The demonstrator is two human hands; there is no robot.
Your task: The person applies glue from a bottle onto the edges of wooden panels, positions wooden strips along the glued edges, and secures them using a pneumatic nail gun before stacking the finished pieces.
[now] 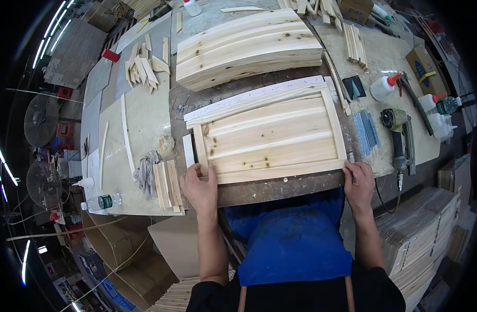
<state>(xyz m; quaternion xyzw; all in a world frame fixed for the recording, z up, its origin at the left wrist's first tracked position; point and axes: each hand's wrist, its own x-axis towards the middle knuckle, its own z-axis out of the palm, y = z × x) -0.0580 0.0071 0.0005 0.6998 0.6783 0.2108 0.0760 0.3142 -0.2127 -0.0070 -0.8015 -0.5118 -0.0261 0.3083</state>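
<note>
A framed wooden panel (pixel 272 135) lies flat on the workbench (pixel 233 194), its near edge toward my body. My left hand (pixel 200 187) grips the near left corner of the panel, thumb on the frame. At the near right corner, my right hand (pixel 359 182) holds the frame with curled fingers. Along the panel's far side runs a pale straight strip (pixel 259 98). A short white block (pixel 188 150) sits beside the left end. Behind, a stack of wooden boards (pixel 249 47) rests on the bench.
A nail gun (pixel 399 140), blue nail strips (pixel 367 132) and a red-capped glue bottle (pixel 384 87) are on the right. Wood strips (pixel 167 185), a grey rag (pixel 146 171) and a plastic bottle (pixel 102 202) lie left. Wood offcuts (pixel 145 67) sit at the back left.
</note>
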